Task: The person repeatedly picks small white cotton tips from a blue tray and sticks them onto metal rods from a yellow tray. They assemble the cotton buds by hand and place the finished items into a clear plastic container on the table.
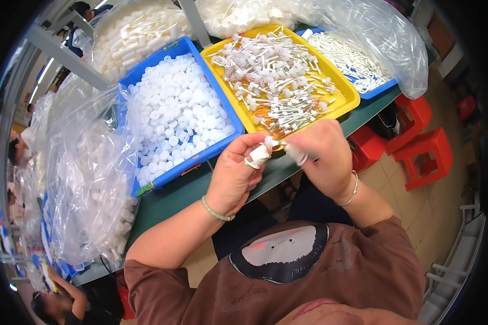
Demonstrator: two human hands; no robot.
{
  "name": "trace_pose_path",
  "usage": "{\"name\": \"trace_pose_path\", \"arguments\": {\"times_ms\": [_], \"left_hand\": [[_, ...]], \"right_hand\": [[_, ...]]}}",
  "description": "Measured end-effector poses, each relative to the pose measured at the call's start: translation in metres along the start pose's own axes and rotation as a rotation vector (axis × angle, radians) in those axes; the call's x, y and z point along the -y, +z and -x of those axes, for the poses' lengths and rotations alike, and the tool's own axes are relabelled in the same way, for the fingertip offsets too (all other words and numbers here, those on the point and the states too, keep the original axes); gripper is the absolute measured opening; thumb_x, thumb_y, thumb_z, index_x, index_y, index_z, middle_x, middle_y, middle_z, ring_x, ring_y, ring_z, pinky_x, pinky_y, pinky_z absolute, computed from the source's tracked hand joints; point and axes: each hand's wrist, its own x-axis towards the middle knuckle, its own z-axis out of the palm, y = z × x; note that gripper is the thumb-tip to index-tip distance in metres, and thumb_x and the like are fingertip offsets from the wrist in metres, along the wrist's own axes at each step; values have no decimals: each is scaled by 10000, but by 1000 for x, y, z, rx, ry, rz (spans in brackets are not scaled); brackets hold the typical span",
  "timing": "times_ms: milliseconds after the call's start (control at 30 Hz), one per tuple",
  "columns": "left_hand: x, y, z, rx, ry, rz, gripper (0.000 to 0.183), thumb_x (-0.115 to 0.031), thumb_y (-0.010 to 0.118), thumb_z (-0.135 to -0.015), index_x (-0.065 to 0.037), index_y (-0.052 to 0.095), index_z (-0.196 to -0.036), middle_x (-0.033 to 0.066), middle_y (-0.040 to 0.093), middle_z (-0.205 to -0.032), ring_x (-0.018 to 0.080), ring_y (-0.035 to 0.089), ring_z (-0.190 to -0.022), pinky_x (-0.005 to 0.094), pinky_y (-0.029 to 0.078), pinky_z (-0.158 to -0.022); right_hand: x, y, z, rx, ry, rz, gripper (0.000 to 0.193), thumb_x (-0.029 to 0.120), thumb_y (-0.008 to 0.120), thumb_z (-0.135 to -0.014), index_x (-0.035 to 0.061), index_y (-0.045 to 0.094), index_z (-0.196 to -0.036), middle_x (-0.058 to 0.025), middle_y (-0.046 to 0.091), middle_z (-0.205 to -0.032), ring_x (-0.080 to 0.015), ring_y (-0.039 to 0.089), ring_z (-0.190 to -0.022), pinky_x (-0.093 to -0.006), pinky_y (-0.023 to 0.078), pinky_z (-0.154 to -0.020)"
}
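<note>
Above the near edge of the yellow tray (339,112), my two hands meet at a small white plastic piece (270,142). My left hand (236,170) pinches it between thumb and fingers; a white cover wraps one fingertip. Close by on the right, my right hand (324,157) is closed and partly smeared by motion, also with a white-covered fingertip. What its fingers hold is hidden. In the yellow tray lie many thin white sticks with translucent caps (279,70) and some reddish wires. Left of it, a blue tray (187,172) holds loose round white caps (179,103).
A second blue tray (382,93) with small white tubes (350,57) stands at the right. Clear plastic bags (87,179) of white parts crowd the left and back of the green table (162,208). Red stools (425,157) stand on the right; other people sit at the far left.
</note>
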Motion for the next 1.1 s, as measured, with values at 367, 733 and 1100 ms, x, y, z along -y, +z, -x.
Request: {"name": "trace_pose_path", "arguments": {"times_ms": [367, 733, 1100], "left_hand": [[-9, -2, -3, 151, -309, 442, 375, -197, 534, -935, -38, 488, -1271, 60, 538, -1082, 45, 380, -675, 118, 316, -446], [-14, 1, -1, 128, -436, 682, 308, -24, 454, -902, -5, 494, -1207, 150, 459, -1278, 217, 520, -1026, 242, 559, -699], [-6, -10, -1, 218, -352, 524, 355, -189, 429, -954, -48, 458, -1279, 51, 498, -919, 52, 365, -597, 142, 296, -424]], "right_hand": [[-65, 5, -54, -211, 317, -161, 220, 1, 635, -754, 15, 631, -974, -117, 650, -912, -266, 618, -842, -327, 495, -772], [-76, -7, -44, 440, 214, -165, 219, 104, 648, -779, 40, 654, -988, -117, 649, -953, -289, 606, -899, -362, 478, -799], [-69, 18, -43, 464, 28, -122, 199, 83, 656, -693, 38, 641, -886, -116, 591, -793, -316, 580, -816, -400, 454, -754]]}}
